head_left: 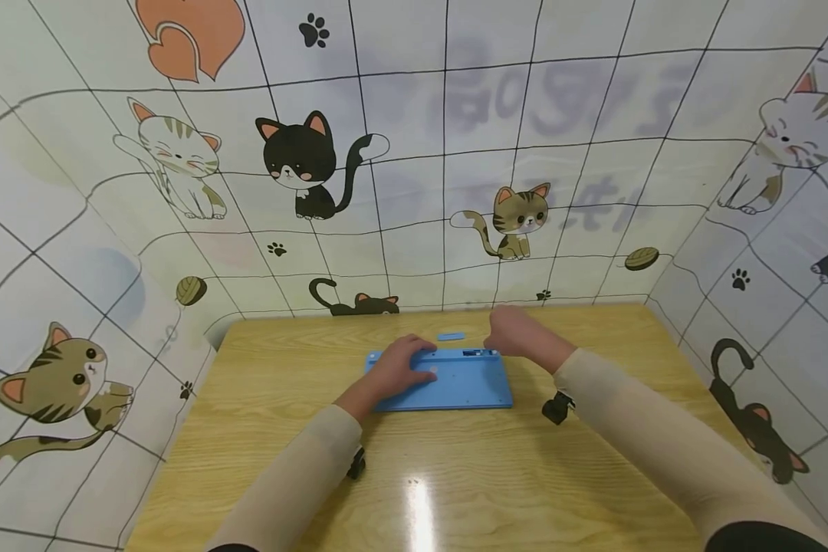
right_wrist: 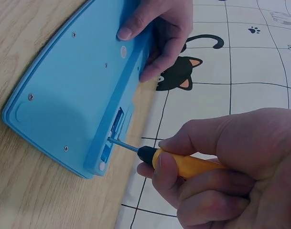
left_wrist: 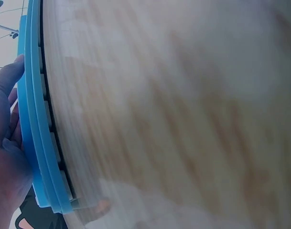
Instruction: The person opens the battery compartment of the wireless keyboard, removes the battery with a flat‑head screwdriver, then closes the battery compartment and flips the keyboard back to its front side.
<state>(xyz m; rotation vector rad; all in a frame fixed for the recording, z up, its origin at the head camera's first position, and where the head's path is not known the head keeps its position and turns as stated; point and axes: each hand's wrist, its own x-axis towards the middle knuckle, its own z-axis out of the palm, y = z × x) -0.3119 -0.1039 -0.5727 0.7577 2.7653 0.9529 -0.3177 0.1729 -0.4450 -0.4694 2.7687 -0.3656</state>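
Note:
A blue keyboard point(head_left: 465, 383) lies face down on the table, its screwed back up and its keys showing along the edge in the left wrist view. My left hand point(head_left: 396, 369) grips its left part, thumb on the back and fingers over the raised far ridge. At the far right corner, my right hand point(right_wrist: 226, 176) holds a screwdriver point(right_wrist: 190, 166) with a yellow handle and black collar. The driver's tip meets the uncovered slot point(right_wrist: 115, 124) in the ridge; whether it sits in a screw cannot be told. A small blue cover point(head_left: 451, 336) lies just behind the keyboard.
The wooden table point(head_left: 455, 475) runs back to a wall covering point(head_left: 414, 192) with printed cats and grid lines. Similar coverings stand at both sides. A black wrist device point(head_left: 557, 409) hangs under the right sleeve.

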